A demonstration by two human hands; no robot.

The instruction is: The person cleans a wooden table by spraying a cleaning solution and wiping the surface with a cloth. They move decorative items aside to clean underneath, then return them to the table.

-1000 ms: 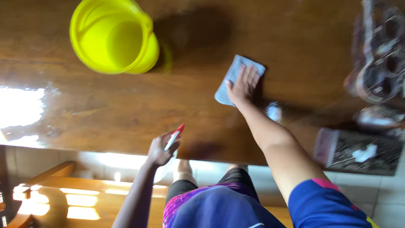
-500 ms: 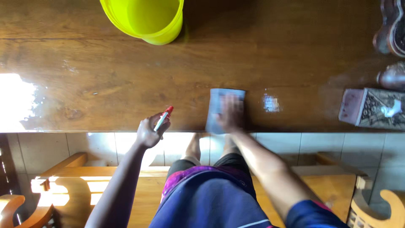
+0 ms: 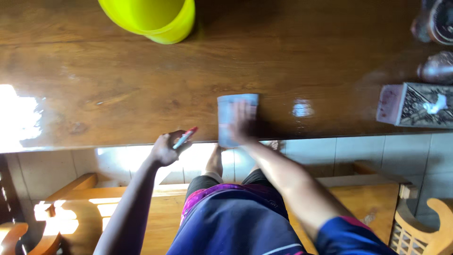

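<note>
- Your right hand (image 3: pixel 241 123) lies flat, fingers spread, pressing a grey cloth (image 3: pixel 234 118) onto the glossy wooden table (image 3: pixel 141 89), at its near edge.
- Your left hand (image 3: pixel 166 148) is clenched around a white spray bottle with a red tip (image 3: pixel 185 137), held just off the near edge, left of the cloth.
- A yellow bucket (image 3: pixel 158 19) stands at the far side, well apart from both hands.
- At far right sits a carved box (image 3: pixel 415 106), with dark ornaments (image 3: pixel 436 47) beyond it.
- Sunlight glares off the tabletop at left.
</note>
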